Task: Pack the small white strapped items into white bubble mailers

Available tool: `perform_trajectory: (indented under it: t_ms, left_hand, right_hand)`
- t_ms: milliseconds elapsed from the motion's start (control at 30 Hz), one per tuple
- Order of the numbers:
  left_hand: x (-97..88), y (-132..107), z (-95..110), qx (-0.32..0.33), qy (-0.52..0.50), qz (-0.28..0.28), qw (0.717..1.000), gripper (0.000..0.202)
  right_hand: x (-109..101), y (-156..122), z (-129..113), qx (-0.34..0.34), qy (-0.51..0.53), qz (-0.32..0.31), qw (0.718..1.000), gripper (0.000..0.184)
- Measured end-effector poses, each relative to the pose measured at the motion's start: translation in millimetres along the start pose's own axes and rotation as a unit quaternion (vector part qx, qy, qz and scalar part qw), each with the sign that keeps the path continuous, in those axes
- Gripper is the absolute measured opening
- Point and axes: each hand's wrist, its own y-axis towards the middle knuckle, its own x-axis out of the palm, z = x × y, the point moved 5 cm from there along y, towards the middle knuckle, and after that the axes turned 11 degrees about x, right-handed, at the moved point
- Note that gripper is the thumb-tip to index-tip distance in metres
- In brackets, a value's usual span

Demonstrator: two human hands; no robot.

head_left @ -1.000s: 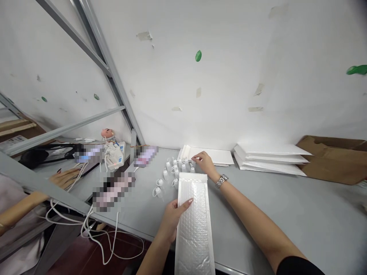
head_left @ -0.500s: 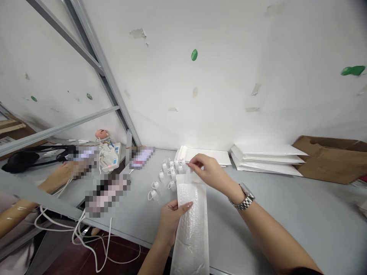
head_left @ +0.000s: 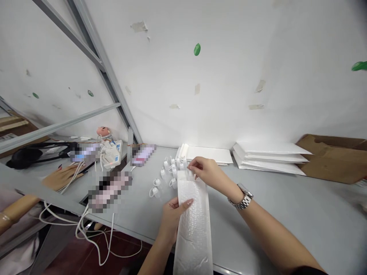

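Note:
My left hand (head_left: 172, 217) grips the left side of a long white bubble mailer (head_left: 193, 229), its thumb lying across the front. The mailer stands tilted up over the table's front edge, its top end pointing toward the wall. At that top end my right hand (head_left: 202, 168) is closed in a pinch, and the fingertips hide what is between them. A metal watch sits on the right wrist. Just left of the mailer's top stand several small clear squeeze bottles (head_left: 156, 192) with white tethered caps.
White mailers (head_left: 210, 154) lie against the wall, and a stack of folded white mailers (head_left: 269, 156) stands to their right beside a brown cardboard box (head_left: 335, 158). Leftward are blurred phones, a power strip (head_left: 110, 154), white cables and another person's hand (head_left: 63, 176) behind a grey metal frame.
My right hand has sunk slightly at the mailer's top end, its fingers closer to the edge. My left hand keeps its grip. The other person's hand has moved off the phone to the table.

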Motion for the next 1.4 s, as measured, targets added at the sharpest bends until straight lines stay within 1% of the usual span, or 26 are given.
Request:
perform_trajectory:
  t_ms: [67, 133, 167, 233, 267, 333, 433, 467, 500, 533, 567, 633, 667, 700, 733, 767, 800, 900, 967, 1000, 1067, 1133, 1200, 1267, 1333, 1400]
  left_hand:
    - [1.5, -1.0, 0.5, 0.0, -0.008, -0.003, 1.0, 0.036]
    - [2.2, -2.2, 1.4, 0.0, -0.01, -0.004, 1.0, 0.034]
    - [2.1, -2.7, 1.7, 0.0, -0.011, -0.002, 1.0, 0.034]
    - [1.9, -3.4, 1.2, -0.002, -0.016, 0.0, 1.0, 0.033]
    - [1.8, -3.6, 0.5, -0.002, -0.018, 0.0, 1.0, 0.033]
    - [1.6, -3.6, -2.0, -0.003, -0.017, -0.004, 1.0, 0.033]
    - [1.4, -3.0, -6.5, -0.007, -0.007, -0.02, 1.0, 0.032]
    - [1.0, -2.8, -7.5, -0.01, -0.002, -0.023, 1.0, 0.032]
    - [0.3, -2.5, -8.1, -0.013, 0.004, -0.024, 1.0, 0.032]
    - [-0.6, -2.3, -8.2, -0.016, 0.012, -0.022, 1.0, 0.032]
    - [-1.6, -2.0, -7.7, -0.018, 0.019, -0.019, 0.999, 0.033]
    - [-3.3, -1.8, -6.1, -0.022, 0.034, -0.013, 0.999, 0.034]
    - [-3.7, -1.8, -5.2, -0.023, 0.039, -0.012, 0.999, 0.035]
    - [-3.8, -2.0, -4.4, -0.024, 0.042, -0.014, 0.999, 0.035]
    - [-3.8, -2.1, -3.8, -0.025, 0.042, -0.017, 0.999, 0.036]
    - [-3.8, -2.3, -3.6, -0.025, 0.042, -0.019, 0.999, 0.037]
    - [-4.0, -2.4, -3.7, -0.025, 0.043, -0.021, 0.999, 0.037]
    - [-5.5, -2.0, -5.3, -0.023, 0.045, -0.024, 0.998, 0.04]
    - [-7.1, -1.2, -6.3, -0.023, 0.047, -0.023, 0.998, 0.041]
    - [-7.9, -0.8, -6.3, -0.022, 0.048, -0.02, 0.998, 0.041]
    - [-9.4, -0.2, -5.1, -0.019, 0.048, -0.011, 0.999, 0.04]
    - [-10.1, 0.1, -3.0, -0.016, 0.039, 0.001, 0.999, 0.038]
    - [-9.7, 0.1, -0.7, -0.013, 0.023, 0.011, 1.0, 0.036]
    - [-8.9, 0.2, 1.2, -0.009, 0.007, 0.022, 1.0, 0.036]
    - [-7.9, 0.1, 2.7, -0.002, -0.002, 0.032, 0.999, 0.037]
    - [-6.4, -0.2, 3.8, 0.007, -0.008, 0.034, 0.999, 0.038]
  right_hand:
    - [6.7, 2.3, 3.6, 0.029, 0.036, -0.021, 0.999, 0.007]
    - [12.0, 3.4, 5.0, 0.044, 0.018, -0.027, 0.999, 0.006]
    - [14.1, 3.2, 5.0, 0.047, -0.006, -0.029, 0.998, 0.009]
    - [18.6, 1.2, 5.2, 0.053, -0.059, -0.049, 0.996, 0.025]
    - [21.4, -0.5, 5.9, 0.058, -0.08, -0.073, 0.992, 0.036]
    - [27.9, -4.8, 8.4, 0.069, -0.113, -0.143, 0.981, 0.051]
    - [36.1, -10.3, 11.8, 0.065, -0.132, -0.253, 0.956, 0.057]
    - [37.2, -10.5, 12.6, 0.062, -0.132, -0.275, 0.95, 0.057]
    - [36.7, -9.0, 13.3, 0.059, -0.127, -0.278, 0.95, 0.057]
    - [34.1, -5.4, 13.6, 0.056, -0.116, -0.255, 0.958, 0.055]
    - [29.2, -0.2, 14.0, 0.053, -0.099, -0.206, 0.972, 0.053]
    - [14.8, 11.1, 16.9, 0.051, -0.067, -0.053, 0.995, 0.043]
    - [8.4, 15.4, 19.9, 0.05, -0.059, 0.022, 0.997, 0.037]
    - [4.7, 19.0, 24.1, 0.05, -0.057, 0.077, 0.994, 0.034]
    - [4.3, 22.7, 29.5, 0.052, -0.06, 0.106, 0.991, 0.033]
    - [6.9, 26.6, 35.6, 0.054, -0.063, 0.111, 0.99, 0.034]
    - [11.4, 30.7, 42.2, 0.055, -0.064, 0.099, 0.991, 0.033]
    - [24.8, 40.7, 59.8, 0.064, -0.07, 0.058, 0.994, 0.022]
    - [26.1, 44.3, 64.3, 0.063, -0.085, 0.06, 0.993, 0.021]
    - [23.4, 44.8, 63.2, 0.059, -0.089, 0.07, 0.992, 0.022]
    - [10.9, 42.0, 53.9, 0.045, -0.077, 0.104, 0.991, 0.022]
    - [-6.5, 33.8, 38.4, 0.034, -0.024, 0.13, 0.991, 0.022]
    - [-20.6, 22.3, 20.8, 0.028, 0.046, 0.12, 0.991, 0.024]
    - [-26.9, 9.9, 4.2, 0.014, 0.077, 0.089, 0.993, 0.025]
    - [-27.4, -0.9, -8.6, -0.017, 0.042, 0.083, 0.996, 0.024]
    - [-22.5, -7.1, -14.5, -0.045, -0.032, 0.085, 0.995, 0.023]
